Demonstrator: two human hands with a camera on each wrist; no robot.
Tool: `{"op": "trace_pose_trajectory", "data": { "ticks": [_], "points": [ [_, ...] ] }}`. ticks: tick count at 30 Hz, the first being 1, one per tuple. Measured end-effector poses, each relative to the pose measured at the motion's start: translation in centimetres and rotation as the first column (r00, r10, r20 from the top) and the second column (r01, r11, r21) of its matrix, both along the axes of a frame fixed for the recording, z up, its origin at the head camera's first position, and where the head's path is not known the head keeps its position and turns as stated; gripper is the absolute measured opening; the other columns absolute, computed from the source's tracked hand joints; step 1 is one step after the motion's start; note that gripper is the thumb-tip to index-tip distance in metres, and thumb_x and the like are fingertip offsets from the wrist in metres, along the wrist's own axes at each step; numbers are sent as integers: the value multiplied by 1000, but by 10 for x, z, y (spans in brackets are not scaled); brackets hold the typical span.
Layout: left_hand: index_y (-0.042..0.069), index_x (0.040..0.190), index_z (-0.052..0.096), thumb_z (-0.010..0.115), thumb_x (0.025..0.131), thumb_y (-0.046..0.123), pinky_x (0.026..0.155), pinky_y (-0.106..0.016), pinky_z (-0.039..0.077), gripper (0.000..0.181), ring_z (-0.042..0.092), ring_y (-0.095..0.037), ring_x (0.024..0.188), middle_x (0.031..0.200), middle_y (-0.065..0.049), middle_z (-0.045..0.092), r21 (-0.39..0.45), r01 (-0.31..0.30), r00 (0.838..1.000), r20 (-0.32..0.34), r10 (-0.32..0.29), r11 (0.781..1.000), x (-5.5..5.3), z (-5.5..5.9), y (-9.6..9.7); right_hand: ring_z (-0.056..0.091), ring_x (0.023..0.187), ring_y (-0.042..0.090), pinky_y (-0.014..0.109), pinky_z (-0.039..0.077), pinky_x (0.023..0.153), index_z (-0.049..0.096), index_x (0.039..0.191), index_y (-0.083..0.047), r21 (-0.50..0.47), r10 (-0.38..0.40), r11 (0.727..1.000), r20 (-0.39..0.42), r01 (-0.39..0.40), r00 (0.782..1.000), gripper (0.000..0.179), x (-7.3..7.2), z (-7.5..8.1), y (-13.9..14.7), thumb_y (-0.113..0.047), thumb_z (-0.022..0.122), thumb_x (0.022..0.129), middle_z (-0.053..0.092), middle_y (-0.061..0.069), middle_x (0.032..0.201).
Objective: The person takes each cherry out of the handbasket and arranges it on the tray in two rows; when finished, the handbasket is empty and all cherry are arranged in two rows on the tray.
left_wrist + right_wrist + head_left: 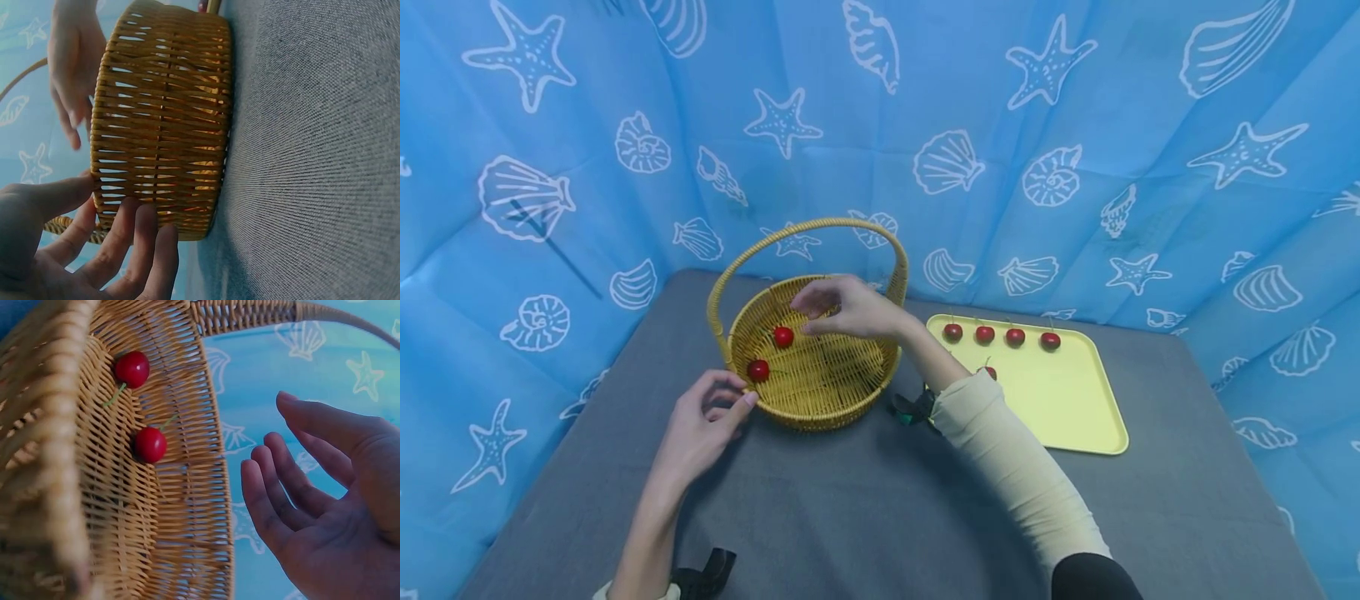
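Note:
My left hand (703,425) is at the near left side of a round wicker basket (820,417). In the left wrist view, its thumb (69,197) lies at the rim and the fingers curl against the woven outer wall, gripping it. Two red cherries (783,337) with stems lie inside, toward the basket's left side. Over the basket hovers my right hand (850,308), beneath the arched handle (808,225). The right wrist view shows its fingers (275,500) loosely bent and the palm bare, holding nothing.
To the right of the basket lies a yellow tray (1075,400). Several cherries (1015,337) stand in a row along its far edge, and another cherry (990,372) is partly hidden by my right forearm. A blue curtain (970,225) with shell prints hangs behind the grey tabletop (850,508).

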State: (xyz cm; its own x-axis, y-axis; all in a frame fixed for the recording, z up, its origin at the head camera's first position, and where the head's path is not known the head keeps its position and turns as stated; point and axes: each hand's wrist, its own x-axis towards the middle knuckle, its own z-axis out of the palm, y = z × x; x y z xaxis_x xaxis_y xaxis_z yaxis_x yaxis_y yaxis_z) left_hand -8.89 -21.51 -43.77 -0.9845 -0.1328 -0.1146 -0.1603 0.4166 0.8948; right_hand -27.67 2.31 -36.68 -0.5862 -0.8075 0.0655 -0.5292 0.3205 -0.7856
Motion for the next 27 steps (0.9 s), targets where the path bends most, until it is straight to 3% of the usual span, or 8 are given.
{"op": "trace_pose_trajectory", "data": {
  "ticks": [4,10,13,16,20,23,27],
  "points": [
    [10,136,56,71,107,36,78,-33,64,41,77,-24,92,123,-19,72,2,5,1000,1,-5,1000,0,0,-1,74,116,21,31,59,104,73,132,-9,17,-8,1000,19,8,1000,35,-9,-8,-13,-16,81,98,76,10,133],
    [10,135,56,71,107,34,76,-32,64,39,77,-23,90,121,-18,72,-1,5,1000,-11,-5,1000,0,0,0,72,123,30,28,59,107,70,133,4,-14,-10,1000,103,11,995,35,-21,-19,-28,-7,76,101,73,24,134],
    [10,135,56,71,107,33,76,-32,64,38,77,-24,90,120,-19,72,0,5,1000,-10,-5,1000,0,0,0,72,121,30,27,60,105,69,133,6,-16,-34,999,134,36,990,35,-26,-23,-33,-6,76,101,75,23,130],
    [10,135,56,71,107,33,76,-32,64,39,77,-25,91,121,-19,72,1,6,1000,-5,-6,1000,0,1,1,73,117,29,33,62,101,70,132,4,-1,-66,998,146,67,987,34,-30,-30,-38,-7,76,101,77,19,124],
    [9,135,56,71,107,32,77,-31,64,39,78,-25,92,121,-19,72,1,4,1000,-2,-4,1000,0,1,1,73,112,37,49,63,97,70,134,2,26,-88,996,188,84,978,34,-32,-40,-42,-10,76,103,76,20,123],
    [10,135,56,71,107,31,78,-33,64,38,78,-26,92,122,-19,72,0,-3,1000,5,3,1000,0,1,1,72,116,39,54,63,98,69,136,0,41,-91,996,224,84,970,35,-33,-48,-43,-12,75,104,74,20,129],
    [11,135,56,71,107,33,79,-35,65,38,77,-26,94,124,-18,72,-5,-14,1000,28,14,1000,-1,2,1,71,125,31,47,64,99,68,141,-5,70,-115,992,258,100,959,39,-34,-58,-41,-14,75,103,70,15,143]
  ]
}}
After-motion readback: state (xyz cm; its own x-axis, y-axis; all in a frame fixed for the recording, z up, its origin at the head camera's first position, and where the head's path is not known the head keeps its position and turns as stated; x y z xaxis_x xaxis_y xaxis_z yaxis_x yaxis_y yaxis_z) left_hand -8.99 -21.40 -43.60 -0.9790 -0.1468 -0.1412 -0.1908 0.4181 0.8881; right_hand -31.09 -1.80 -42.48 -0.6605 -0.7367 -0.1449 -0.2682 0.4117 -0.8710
